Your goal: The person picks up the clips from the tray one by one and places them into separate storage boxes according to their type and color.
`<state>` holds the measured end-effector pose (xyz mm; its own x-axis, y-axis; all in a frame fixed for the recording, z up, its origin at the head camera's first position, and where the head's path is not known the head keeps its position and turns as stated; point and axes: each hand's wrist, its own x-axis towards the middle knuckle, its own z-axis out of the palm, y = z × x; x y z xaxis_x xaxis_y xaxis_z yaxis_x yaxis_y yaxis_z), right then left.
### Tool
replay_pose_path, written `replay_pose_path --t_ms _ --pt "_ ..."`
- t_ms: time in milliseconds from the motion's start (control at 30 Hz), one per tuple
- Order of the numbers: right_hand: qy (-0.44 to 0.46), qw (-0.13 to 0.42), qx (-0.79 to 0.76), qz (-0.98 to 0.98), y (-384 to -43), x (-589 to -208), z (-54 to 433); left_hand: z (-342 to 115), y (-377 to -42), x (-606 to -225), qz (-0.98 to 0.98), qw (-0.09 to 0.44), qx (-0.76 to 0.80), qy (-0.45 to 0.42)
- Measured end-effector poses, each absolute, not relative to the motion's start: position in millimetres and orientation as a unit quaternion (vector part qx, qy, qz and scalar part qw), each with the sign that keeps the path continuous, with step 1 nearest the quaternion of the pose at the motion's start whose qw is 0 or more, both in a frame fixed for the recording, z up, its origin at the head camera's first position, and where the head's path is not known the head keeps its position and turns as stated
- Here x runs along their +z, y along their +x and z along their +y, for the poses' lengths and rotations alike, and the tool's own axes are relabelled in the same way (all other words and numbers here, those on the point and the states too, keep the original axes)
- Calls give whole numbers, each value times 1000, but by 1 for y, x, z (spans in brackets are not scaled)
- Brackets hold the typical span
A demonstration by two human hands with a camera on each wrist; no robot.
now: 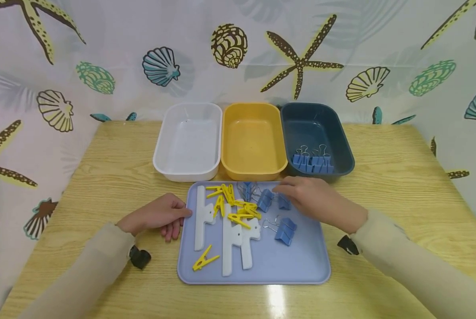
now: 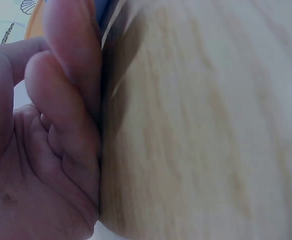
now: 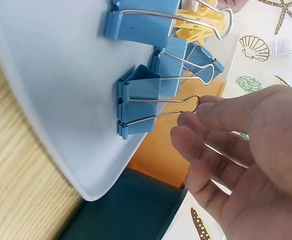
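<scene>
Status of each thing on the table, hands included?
White bin: upright, open-topped.
Yellow bin: upright, open-topped.
Dark blue bin: upright, holding binder clips.
Lavender tray: flat on wooden table.
White bag clips: lying on tray.
Yellow clothespins: on tray, mostly clustered, one apart.
Blue binder clips on tray: wire handles extended.
Right hand: pinching one binder clip by its wire handle.
Left hand: touching tray's left rim.

The right grip (image 1: 319,199) partly hides a blue binder clip (image 1: 284,203); both sleeves (image 1: 413,261) run off the head view.
</scene>
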<state>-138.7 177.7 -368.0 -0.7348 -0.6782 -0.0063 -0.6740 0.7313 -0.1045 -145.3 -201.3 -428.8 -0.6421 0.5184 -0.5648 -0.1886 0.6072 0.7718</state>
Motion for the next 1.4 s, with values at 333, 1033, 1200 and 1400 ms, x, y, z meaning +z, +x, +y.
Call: replay_pose_path --t_ms 333,1033,1200,1400 --pt "-351 22 -65 934 -132 -371 188 -201 -144 -426 800 409 426 101" --pt "-336 67 -84 936 -128 -366 199 -202 -145 -433 804 404 425 98" --pt "-338 71 -83 935 -125 -364 200 -202 -145 -433 804 405 425 95" --pt "-366 38 -82 926 -119 -360 195 -202 -145 -433 802 408 426 96"
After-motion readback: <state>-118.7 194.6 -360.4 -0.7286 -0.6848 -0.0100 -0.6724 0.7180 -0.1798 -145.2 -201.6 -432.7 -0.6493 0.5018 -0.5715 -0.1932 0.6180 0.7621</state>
